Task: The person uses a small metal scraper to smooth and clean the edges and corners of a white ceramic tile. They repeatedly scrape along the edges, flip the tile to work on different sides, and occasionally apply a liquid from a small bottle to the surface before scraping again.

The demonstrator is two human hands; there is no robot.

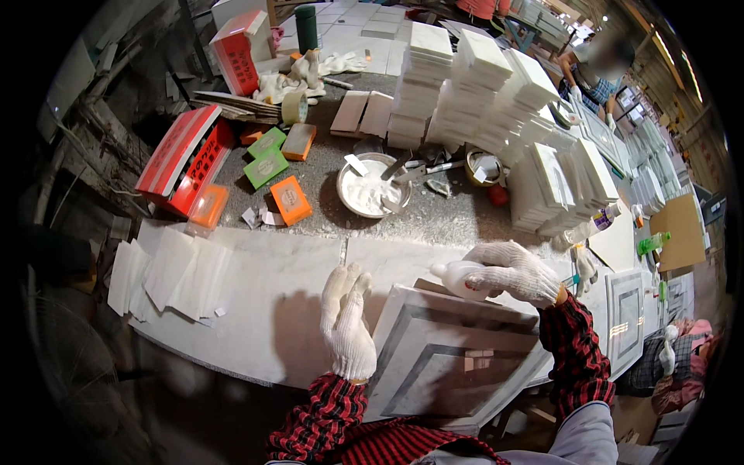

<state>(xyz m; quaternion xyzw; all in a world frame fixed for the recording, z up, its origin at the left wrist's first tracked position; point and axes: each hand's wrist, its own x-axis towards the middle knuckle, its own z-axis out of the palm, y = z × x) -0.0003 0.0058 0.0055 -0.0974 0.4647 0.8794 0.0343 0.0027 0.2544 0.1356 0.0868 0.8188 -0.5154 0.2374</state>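
Head view. The right hand [515, 273], in a white knitted glove, is closed around what appears to be a white squeeze bottle [463, 279], carried above the upper edge of a pale stone panel [453, 345] with grey inlaid bands. The bottle lies on its side in the grip, its narrow end pointing left and clear of the fingers; the thumb and fingers wrap its body, though the far side of the grasp is hidden. The left hand [347, 322], similarly gloved, shows its fingers extended and close together, with nothing visible in them; it is beside the panel's left edge — whether wrist and edge touch cannot be told.

Handling, as judged: the bottle should be light and soft-walled, yielding to a squeeze, and is best held round its body with the tip left free. The panel, by contrast, is probably heavy, stiff and brittle — its corners prone to chipping, its polished-looking face slippery under knitted cloth. It is best supported at opposite edges. It appears tilted at the near side of the white slab [287, 256], below the right fingers and to the right of the left ones.
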